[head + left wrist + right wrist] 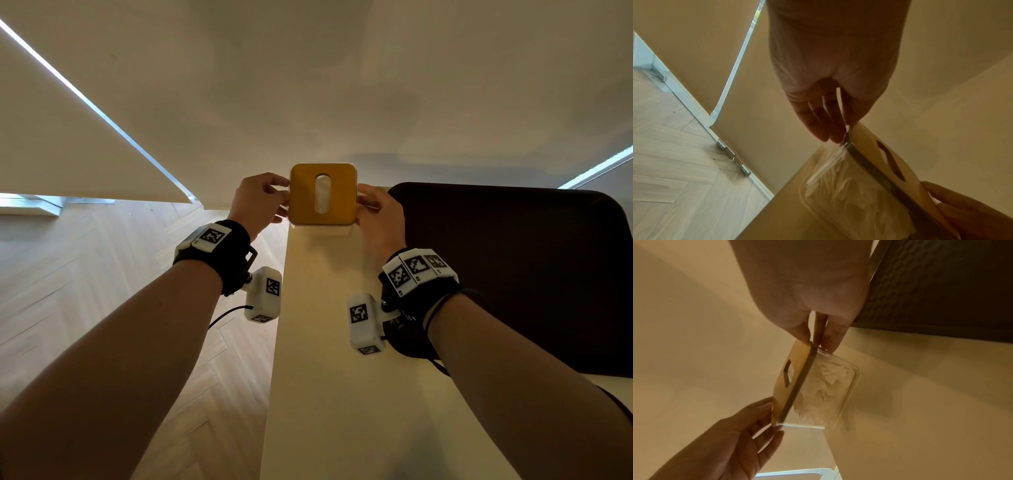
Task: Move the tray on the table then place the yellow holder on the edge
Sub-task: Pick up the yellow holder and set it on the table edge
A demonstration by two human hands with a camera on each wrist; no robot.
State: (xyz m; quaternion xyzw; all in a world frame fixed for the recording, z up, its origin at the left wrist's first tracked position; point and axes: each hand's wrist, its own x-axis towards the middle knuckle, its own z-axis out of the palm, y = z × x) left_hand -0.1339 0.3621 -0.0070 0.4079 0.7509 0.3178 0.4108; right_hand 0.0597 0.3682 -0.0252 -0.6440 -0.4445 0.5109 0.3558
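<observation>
The yellow holder has a square yellow lid with an oval slot and a clear body full of white tissue. It sits at the far left corner of the pale table; whether its base touches the top I cannot tell. My left hand pinches the lid's left edge, thumb on top. My right hand pinches the right edge the same way. The dark tray lies flat on the table, just right of my right wrist.
The table's left edge drops to a herringbone wood floor. A plain wall rises right behind the holder. A pale blind hangs at the left. The tray's textured surface fills the table's right side.
</observation>
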